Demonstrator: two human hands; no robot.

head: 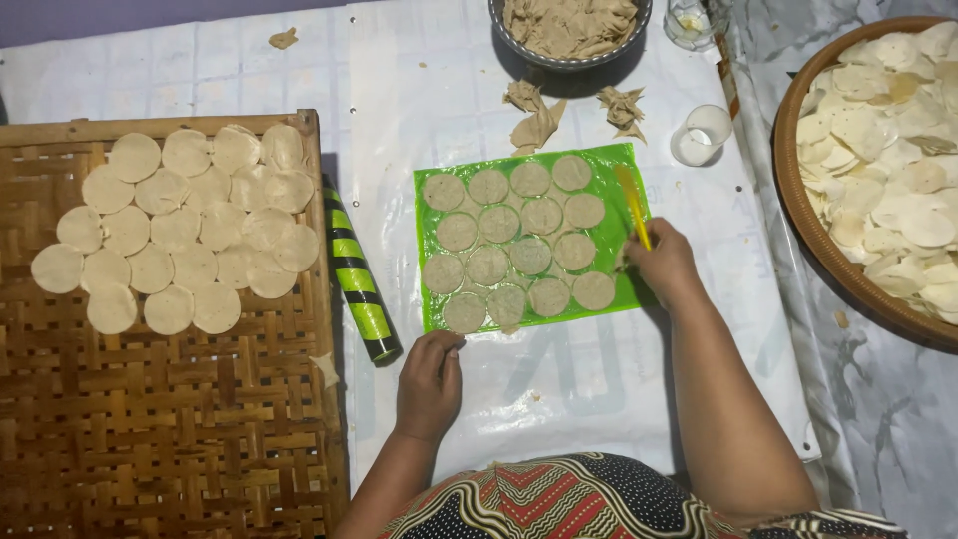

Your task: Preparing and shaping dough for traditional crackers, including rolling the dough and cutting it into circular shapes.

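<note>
White plastic sheeting (599, 399) covers the work surface, seen from above. Green plastic sheet (609, 235) lies at centre, loaded with cut dough rounds (530, 255) in rough rows, close together. Right hand (664, 262) sits at the green sheet's right edge, fingers closed around a yellow tool (633, 205), which points up and away over the sheet beside the rounds. Left hand (429, 379) rests at the sheet's lower left corner, fingers curled, tips touching the edge near the bottom-left round; whether it pinches the sheet cannot be told.

Green-and-black striped roller (359, 274) lies just left of the sheet, between it and a woven bamboo tray (170, 429). Tray holds overlapping pale rounds (180, 230) in its upper half. Round brown basket (798, 220) at right edge is piled with more pale rounds. Grey bowl (539, 52) at top holds dough trimmings; loose scraps (539, 125) lie just below it, near the sheet's top edge. Small white cup (701, 135) stands to the upper right of the sheet, a small glass jar (691, 22) beyond it.
</note>
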